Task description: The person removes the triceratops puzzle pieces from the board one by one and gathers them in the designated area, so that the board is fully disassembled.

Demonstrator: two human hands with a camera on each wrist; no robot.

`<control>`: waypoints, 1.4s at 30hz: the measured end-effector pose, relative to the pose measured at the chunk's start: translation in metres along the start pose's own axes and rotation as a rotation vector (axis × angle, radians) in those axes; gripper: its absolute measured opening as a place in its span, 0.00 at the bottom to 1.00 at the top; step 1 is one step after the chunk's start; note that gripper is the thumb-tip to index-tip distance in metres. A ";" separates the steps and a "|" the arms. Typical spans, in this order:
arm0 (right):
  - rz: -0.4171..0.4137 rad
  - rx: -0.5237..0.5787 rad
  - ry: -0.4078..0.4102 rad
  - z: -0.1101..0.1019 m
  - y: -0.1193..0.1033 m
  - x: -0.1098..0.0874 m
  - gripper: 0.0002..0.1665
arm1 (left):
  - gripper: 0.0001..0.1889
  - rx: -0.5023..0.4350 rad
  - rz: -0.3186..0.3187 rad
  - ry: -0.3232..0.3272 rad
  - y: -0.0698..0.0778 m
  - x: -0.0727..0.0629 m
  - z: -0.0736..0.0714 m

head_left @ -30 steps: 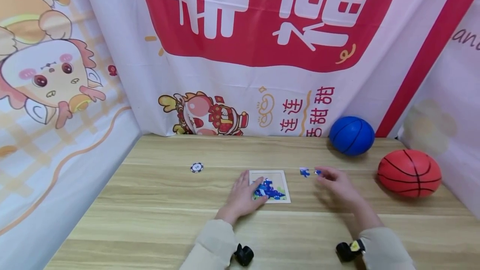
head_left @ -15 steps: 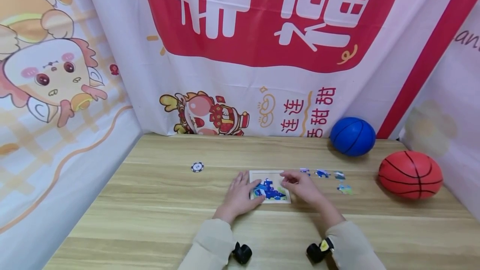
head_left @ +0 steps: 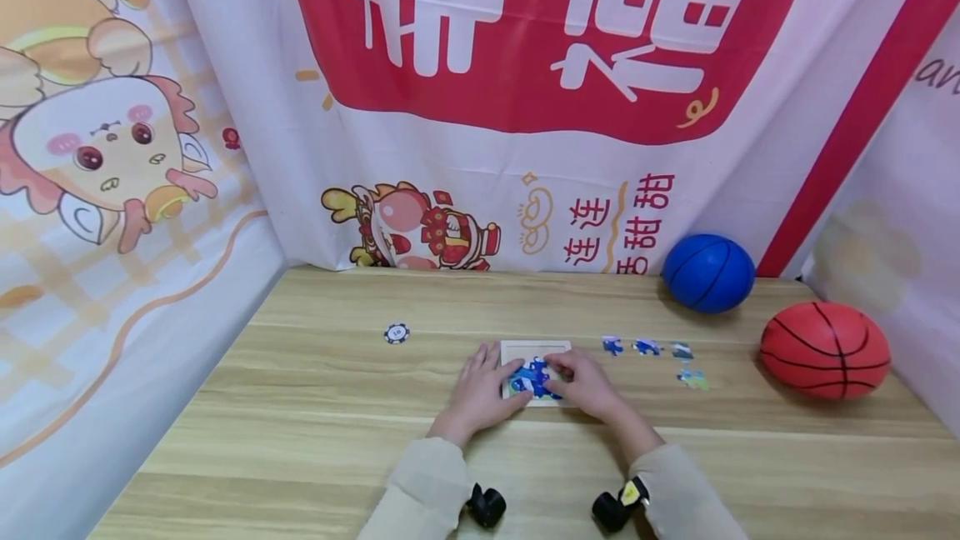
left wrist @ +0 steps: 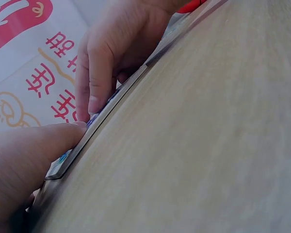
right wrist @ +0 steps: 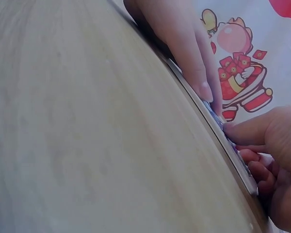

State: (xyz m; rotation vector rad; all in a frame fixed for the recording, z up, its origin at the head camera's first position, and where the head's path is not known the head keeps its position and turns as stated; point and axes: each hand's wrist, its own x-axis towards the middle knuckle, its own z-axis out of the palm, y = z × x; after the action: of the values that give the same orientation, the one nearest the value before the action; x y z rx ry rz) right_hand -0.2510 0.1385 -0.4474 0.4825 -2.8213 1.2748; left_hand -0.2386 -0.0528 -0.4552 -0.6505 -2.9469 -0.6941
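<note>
A small square jigsaw puzzle tray (head_left: 534,347) with a pale rim lies on the table, partly filled with blue pieces (head_left: 534,375). My left hand (head_left: 480,390) rests along the tray's left side, its thumb laid over the pieces. From the right, my right hand (head_left: 588,386) reaches over the tray with curled fingers, thumb and forefinger at a blue puzzle piece that they mostly cover. In the left wrist view, the left thumb (left wrist: 63,137) presses near the tray edge, close to the right fingertips. The right wrist view shows both hands meeting over the thin tray (right wrist: 218,131).
Several loose puzzle pieces (head_left: 647,347) lie right of the tray. A poker chip (head_left: 397,333) is to its left. A blue ball (head_left: 708,273) and a red ball (head_left: 825,350) stand at the right. A printed cloth (head_left: 495,148) hangs behind the table (head_left: 300,407).
My right hand has moved left from the loose pieces onto the tray, uncovering pieces that it hid. My left hand has stayed at the tray's left side.
</note>
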 end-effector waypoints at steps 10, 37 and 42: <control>0.009 -0.077 0.040 0.006 -0.002 0.002 0.15 | 0.31 0.020 0.003 0.004 0.001 0.000 0.000; 0.061 0.095 0.128 0.013 0.000 0.003 0.14 | 0.30 0.026 -0.019 -0.012 0.001 0.001 0.000; 0.078 0.133 0.111 0.013 0.000 0.003 0.17 | 0.30 0.018 -0.021 -0.012 0.002 0.001 -0.001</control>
State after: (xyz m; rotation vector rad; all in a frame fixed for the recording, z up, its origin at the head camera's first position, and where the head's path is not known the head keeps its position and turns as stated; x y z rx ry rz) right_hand -0.2524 0.1281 -0.4564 0.2962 -2.7010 1.4613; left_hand -0.2388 -0.0515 -0.4530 -0.6257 -2.9712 -0.6663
